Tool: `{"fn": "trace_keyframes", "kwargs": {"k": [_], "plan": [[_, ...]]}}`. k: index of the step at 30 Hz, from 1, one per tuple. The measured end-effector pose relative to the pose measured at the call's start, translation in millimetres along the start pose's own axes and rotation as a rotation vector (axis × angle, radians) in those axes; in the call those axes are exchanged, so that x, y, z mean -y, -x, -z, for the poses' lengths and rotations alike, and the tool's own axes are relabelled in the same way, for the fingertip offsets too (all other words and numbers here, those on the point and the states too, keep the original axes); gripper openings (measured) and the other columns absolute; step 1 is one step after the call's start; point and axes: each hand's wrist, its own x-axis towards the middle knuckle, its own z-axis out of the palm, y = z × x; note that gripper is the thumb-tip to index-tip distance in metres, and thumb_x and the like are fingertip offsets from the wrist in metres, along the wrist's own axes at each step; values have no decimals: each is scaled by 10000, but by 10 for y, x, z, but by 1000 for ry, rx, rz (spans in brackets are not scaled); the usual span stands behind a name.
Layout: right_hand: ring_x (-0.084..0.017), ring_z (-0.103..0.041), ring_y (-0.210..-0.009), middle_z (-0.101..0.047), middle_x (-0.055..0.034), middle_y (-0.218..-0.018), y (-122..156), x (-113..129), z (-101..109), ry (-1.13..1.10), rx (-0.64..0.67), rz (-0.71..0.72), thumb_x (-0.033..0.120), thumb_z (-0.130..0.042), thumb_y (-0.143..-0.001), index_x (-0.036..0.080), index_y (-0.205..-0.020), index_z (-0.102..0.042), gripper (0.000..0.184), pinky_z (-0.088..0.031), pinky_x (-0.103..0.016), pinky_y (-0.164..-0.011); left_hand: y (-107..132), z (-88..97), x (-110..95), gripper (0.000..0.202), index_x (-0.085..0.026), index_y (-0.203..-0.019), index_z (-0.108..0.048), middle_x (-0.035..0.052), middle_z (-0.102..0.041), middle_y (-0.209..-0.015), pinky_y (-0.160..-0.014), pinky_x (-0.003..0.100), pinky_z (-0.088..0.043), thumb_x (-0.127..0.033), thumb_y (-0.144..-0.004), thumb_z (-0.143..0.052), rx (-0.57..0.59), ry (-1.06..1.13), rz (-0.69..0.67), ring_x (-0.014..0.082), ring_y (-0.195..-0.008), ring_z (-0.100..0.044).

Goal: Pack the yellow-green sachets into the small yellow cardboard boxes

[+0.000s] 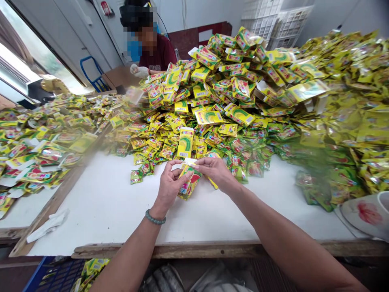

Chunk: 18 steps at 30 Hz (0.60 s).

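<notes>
Over the white tabletop, my left hand (pixel 169 184) grips a small yellow and green carton (pixel 189 188) printed with a watermelon picture, thumb across its front. The carton is tilted, its white end flap raised at the top. My right hand (pixel 217 172) is closed, its fingertips pinching at that white flap. Under the right palm a yellow edge (pixel 213 184) of another carton or packet shows; whether the hand holds it I cannot tell. Just beyond the hands are a yellow carton (pixel 185 142) with a barcode and loose green and yellow sachets (pixel 235 160).
A tall heap of cartons (pixel 209 91) rises ahead, with sachets heaped at right (pixel 358 121). More cartons (pixel 45 154) lie beyond a wooden strip (pixel 65 188) at left. A flowered white container (pixel 366 215) lies at right. Another person (pixel 158 52) is behind the heap.
</notes>
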Motion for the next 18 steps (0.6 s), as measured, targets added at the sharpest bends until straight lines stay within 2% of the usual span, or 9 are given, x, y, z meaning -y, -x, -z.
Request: {"fn": "trace_keyframes", "kwargs": {"k": [4,8,13,18], "plan": [[-219,-678,-875,-763,-51,-906,5,57,92,136,100,98,422,-722,-766,198,-889,-794,265,-519,-331,-798,4,39,-7,605,-206,-1088,-503,-24,-709,-702,-569,260,-520,-416,-650,-863,-11,23,-13,151,-566,-650],[-233,-685,-937,-761,-39,-948,60,98,45,184,181,185,424,-621,-874,222,-951,-794,278,-521,-361,-861,7,71,-11,592,-199,-1080,-519,-13,-717,-719,-554,261,-533,-421,-652,-862,-30,66,-8,151,-567,-650],[-242,-666,-991,-756,-88,-1014,123,-26,-138,420,-5,455,395,-634,-898,207,-998,-776,256,-504,-405,-925,4,112,-45,603,-196,-1092,-510,-41,-686,-651,-530,236,-519,-409,-654,-863,-52,113,9,130,-528,-618],[-219,-660,-1015,-754,-61,-1051,123,-86,-206,499,-102,507,353,-510,-986,246,-1060,-753,276,-506,-396,-928,0,113,-63,609,-201,-1107,-485,-78,-618,-578,-486,203,-459,-396,-665,-857,10,112,32,103,-460,-545]]}}
